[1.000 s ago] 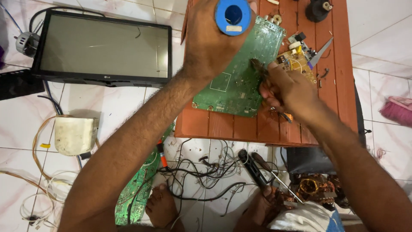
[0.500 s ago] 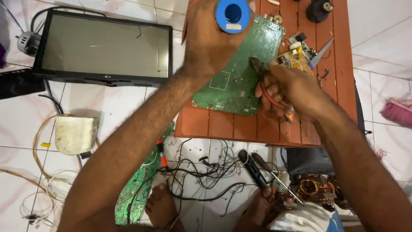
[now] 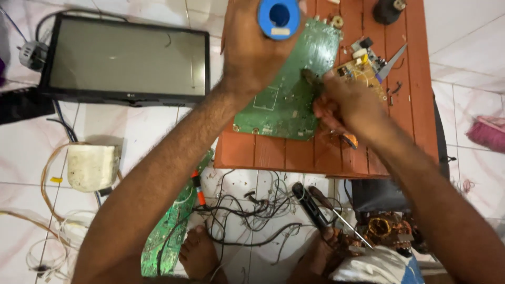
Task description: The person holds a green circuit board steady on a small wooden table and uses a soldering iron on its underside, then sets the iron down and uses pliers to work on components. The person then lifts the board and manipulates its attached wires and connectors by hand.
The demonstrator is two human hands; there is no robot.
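My left hand (image 3: 252, 47) is raised over a small red wooden table (image 3: 273, 155) and grips a blue spool (image 3: 279, 18) of solder wire. Under it lies a large green circuit board (image 3: 286, 102) flat on the table. My right hand (image 3: 347, 105) is closed around a soldering iron (image 3: 310, 79), its dark tip resting on the green board; an orange bit of the handle (image 3: 350, 141) shows below the fist. A small yellowish circuit board (image 3: 363, 71) lies just right of the big one.
A flat monitor (image 3: 123, 60) lies on the white tiled floor at left. Below the table are a second green board (image 3: 171, 226), tangled black wires (image 3: 252, 210), screwdrivers (image 3: 315, 208), a white box (image 3: 92, 167), copper coils (image 3: 384, 229) and my bare foot (image 3: 200, 252). A dark round part (image 3: 386, 10) sits on the table's far end.
My right hand has shifted slightly left and up along the green board with the iron. The left hand and spool stay in place.
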